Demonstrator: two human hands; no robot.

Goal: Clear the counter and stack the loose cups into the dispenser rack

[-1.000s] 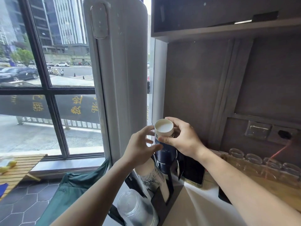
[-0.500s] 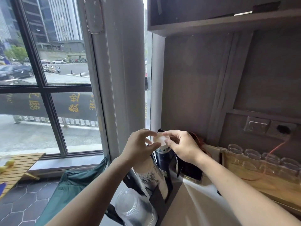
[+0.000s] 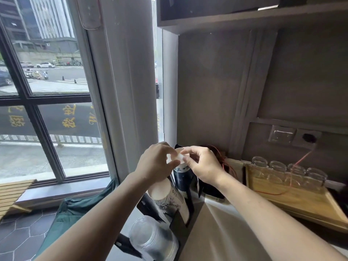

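A small white paper cup (image 3: 178, 157) sits on top of a dark blue cup stack (image 3: 183, 178) in the black dispenser rack (image 3: 178, 222) at the counter's left end. My left hand (image 3: 157, 163) pinches the cup's left rim, my right hand (image 3: 202, 164) its right rim. The cup's body is sunk into the stack; only its mouth shows. A stack of white printed cups (image 3: 166, 198) lies tilted in the slot in front of it. A clear plastic cup stack (image 3: 152, 240) lies in the nearest slot.
A wooden tray (image 3: 299, 202) with several upturned glasses (image 3: 288, 174) stands at the right by the wall, crossed by a red cable (image 3: 301, 159). A black device (image 3: 211, 190) is behind the rack. A white column (image 3: 122, 91) rises left of the rack, a shelf (image 3: 244, 17) overhead.
Both hands have pushed the white cup down onto the blue stack; a second ago it stood well above it. The view has tilted slightly.
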